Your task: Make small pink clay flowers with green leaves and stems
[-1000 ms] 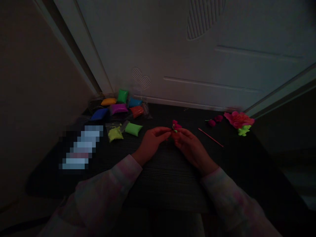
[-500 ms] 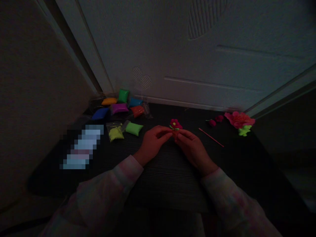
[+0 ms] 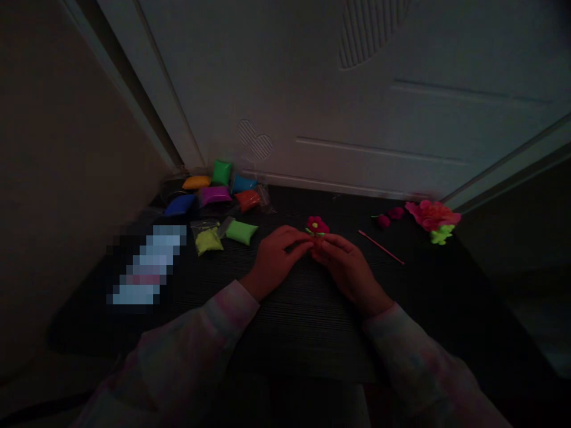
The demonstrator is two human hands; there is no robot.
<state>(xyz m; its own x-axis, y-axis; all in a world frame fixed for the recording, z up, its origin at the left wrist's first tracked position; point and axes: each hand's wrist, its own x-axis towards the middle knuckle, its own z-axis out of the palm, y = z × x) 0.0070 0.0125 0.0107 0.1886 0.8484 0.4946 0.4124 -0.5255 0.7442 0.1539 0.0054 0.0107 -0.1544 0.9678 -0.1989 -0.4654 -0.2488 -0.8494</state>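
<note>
Between my two hands, above the middle of the dark table [image 3: 303,333], stands a small clay flower [image 3: 316,224] with dark pink petals, a yellow centre and green leaves. Its lower part looks orange-red and is mostly covered by my fingers. My left hand [image 3: 277,257] pinches it from the left with thumb and forefinger. From the other side my right hand [image 3: 350,270] closes its fingertips on the same flower. The petals face up toward me.
Several bagged clay packets, among them a light green packet [image 3: 241,232] and a purple packet [image 3: 215,195], lie at the back left. A blurred-out bright panel [image 3: 149,264] is at left. On the right are a pink stick [image 3: 381,247], dark pink clay balls [image 3: 383,221] and a large pink flower [image 3: 432,215].
The flower has turned from a sidelong tilt so that its petals and yellow centre show fully. Both hands stay in nearly the same place, with the fingers slightly shifted.
</note>
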